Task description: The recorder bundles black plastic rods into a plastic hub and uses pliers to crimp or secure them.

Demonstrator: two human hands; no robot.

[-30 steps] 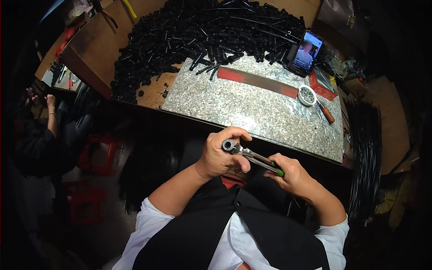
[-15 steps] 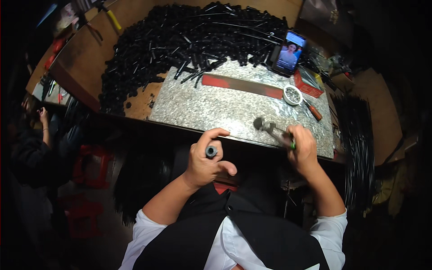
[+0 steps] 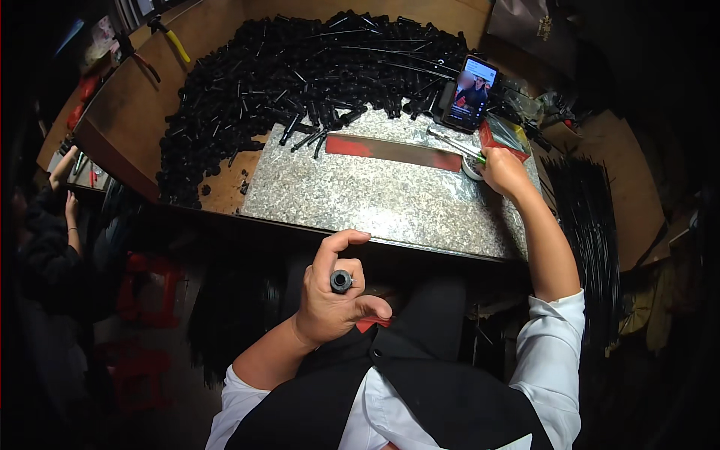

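A short black tube [image 3: 341, 281] is held in my left hand [image 3: 330, 289], its hollow end facing up. The lower fingers wrap round it, while the index finger and thumb stand apart. My right hand [image 3: 504, 171] is closed on a slim silver tool with two long arms, which looks like pliers [image 3: 454, 142]; a bit of green shows at the grip. That hand is over the right side of the speckled stone slab [image 3: 337, 199], above a small white cup [image 3: 471, 169], which it partly hides. A flat red-and-brown bar [image 3: 394, 154] lies across the slab.
Behind the slab rises a large heap of black tubular parts [image 3: 300, 75]. A lit phone [image 3: 471, 94] stands by a red box [image 3: 501, 135]. Bundled thin black rods [image 3: 589, 240] hang at right. At far left are another person's hand [image 3: 71, 206] and red stools [image 3: 150, 289].
My right hand has moved forward with the tool, from the slab's front edge to over the white cup. A dark rounded piece at the tool's tip no longer shows. My left hand dropped slightly.
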